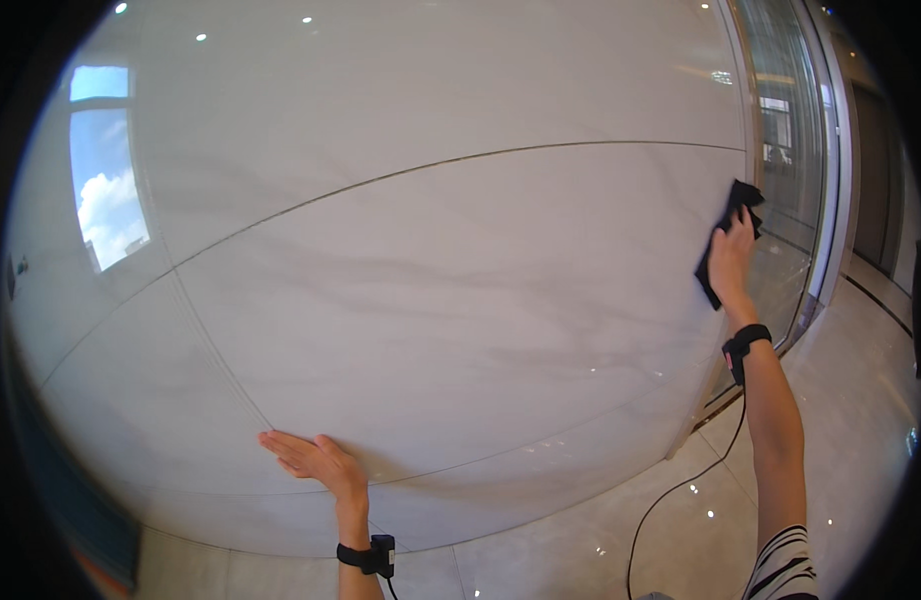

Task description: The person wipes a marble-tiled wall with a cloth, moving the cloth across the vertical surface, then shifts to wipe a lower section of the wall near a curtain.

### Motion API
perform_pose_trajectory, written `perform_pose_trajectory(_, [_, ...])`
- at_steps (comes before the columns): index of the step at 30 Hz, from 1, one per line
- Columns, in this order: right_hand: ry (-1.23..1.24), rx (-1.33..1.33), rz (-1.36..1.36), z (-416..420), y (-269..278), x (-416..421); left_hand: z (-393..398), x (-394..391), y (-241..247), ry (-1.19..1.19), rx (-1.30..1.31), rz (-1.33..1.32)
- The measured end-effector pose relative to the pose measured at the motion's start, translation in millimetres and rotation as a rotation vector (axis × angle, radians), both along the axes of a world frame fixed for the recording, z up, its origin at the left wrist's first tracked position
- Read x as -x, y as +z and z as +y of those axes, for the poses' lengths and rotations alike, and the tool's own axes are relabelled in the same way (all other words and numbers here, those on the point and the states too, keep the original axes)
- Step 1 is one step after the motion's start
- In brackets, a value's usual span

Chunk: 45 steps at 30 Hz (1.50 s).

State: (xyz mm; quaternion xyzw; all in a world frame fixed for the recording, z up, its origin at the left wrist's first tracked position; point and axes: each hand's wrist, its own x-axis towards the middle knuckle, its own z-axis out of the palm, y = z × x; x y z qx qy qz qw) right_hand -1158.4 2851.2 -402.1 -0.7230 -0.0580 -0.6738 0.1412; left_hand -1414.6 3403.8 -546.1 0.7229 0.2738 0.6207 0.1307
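Observation:
My right hand (730, 259) presses a black cloth (739, 196) against the right edge of a glossy, marble-patterned tile wall (468, 262), beside the metal trim of a glass panel. Low on the same wall, my left hand (322, 460) rests with its fingers extended to the left, near a vertical tile joint; nothing is seen in it. Each wrist wears a black strap with a small device and a cable.
A framed glass panel (787, 210) stands at the right, with a dark door (873, 180) beyond it. Glossy floor tiles (573, 555) run below the wall. A dark blue object (78, 472) lies at the lower left. A black cable (659, 499) hangs near my right arm.

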Motion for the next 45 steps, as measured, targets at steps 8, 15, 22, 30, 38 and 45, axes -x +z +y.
perform_pose_trajectory(8, [0.168,-0.301,-0.045,47.3,-2.6,-12.6,-13.5,13.0,8.0,-0.132,0.042,0.003])
perform_pose_trajectory(15, [0.325,0.235,-0.116,308.2,35.6,116.5,-16.1,13.2,10.5,-0.229,0.037,-0.069])
perform_pose_trajectory(22, [0.811,0.843,-0.208,529.6,-50.6,242.3,-3.5,31.2,22.9,-0.287,0.195,-0.432])
perform_pose_trajectory(30, [0.897,1.073,-0.121,514.4,-48.0,229.3,44.7,59.1,25.6,-0.125,0.152,-0.300])
perform_pose_trajectory(38, [0.512,0.903,-0.001,304.8,2.6,137.5,34.9,26.9,-2.8,-0.061,-0.105,-0.039])
perform_pose_trajectory(45, [0.181,0.291,-0.033,83.3,-65.9,48.3,38.6,25.6,-4.6,-0.061,-0.041,-0.003])
